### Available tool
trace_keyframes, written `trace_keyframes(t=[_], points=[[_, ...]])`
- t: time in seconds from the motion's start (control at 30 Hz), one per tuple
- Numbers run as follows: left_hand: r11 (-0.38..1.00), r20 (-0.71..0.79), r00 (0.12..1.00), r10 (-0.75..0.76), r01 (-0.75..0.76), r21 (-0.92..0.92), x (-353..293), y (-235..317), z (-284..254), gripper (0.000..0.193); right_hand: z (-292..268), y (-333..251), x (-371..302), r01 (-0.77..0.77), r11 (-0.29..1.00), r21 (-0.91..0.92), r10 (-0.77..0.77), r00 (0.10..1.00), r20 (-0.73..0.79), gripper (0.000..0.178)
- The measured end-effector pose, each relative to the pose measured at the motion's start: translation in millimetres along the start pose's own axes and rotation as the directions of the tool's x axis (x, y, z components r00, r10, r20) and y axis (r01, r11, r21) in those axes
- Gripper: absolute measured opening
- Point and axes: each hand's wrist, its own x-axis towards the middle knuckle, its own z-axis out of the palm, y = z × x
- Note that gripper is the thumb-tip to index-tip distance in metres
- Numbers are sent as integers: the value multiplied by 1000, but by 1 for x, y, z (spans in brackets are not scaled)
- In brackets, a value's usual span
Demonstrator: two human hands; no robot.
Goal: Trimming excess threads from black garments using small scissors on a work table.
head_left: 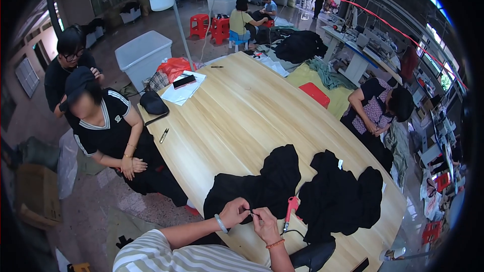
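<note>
Both hands pinched shut on the near edge of a black garment, on the wooden table.

Left hand [233, 212] and right hand [264, 223] meet fingertip to fingertip, each nipping a small bit of the black garment [262, 184]; what sits between the tips is too small to tell. Garment lies spread on the light wooden table [237, 111]. Just right of the right hand: a red-handled tool [291, 206], cord trailing. Beyond it, a second black garment [340, 194], heaped. Far end: papers [182, 90], small snips [164, 135]. A person in black [108, 126] stands at the table's left edge.
</note>
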Motion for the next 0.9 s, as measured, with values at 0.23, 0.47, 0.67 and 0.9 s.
trace_keyframes(t=[0.23,0.47,0.67,0.9], points=[[996,290,954,70,-49,-78,13,-1,-15,21,-1,-5,-1,-26,998,51,26,999,-18,14],[788,475,879,-42,321,-525,16,-24,-19,15,-1,-13,-2,-80,994,79,84,995,-54,14],[774,479,876,-61,344,-531,12,-26,-18,15,0,-9,-4,-96,989,110,101,994,-39,13],[799,336,934,-117,289,-527,4,-20,-12,11,4,-6,-2,-50,997,62,54,997,-59,12]])
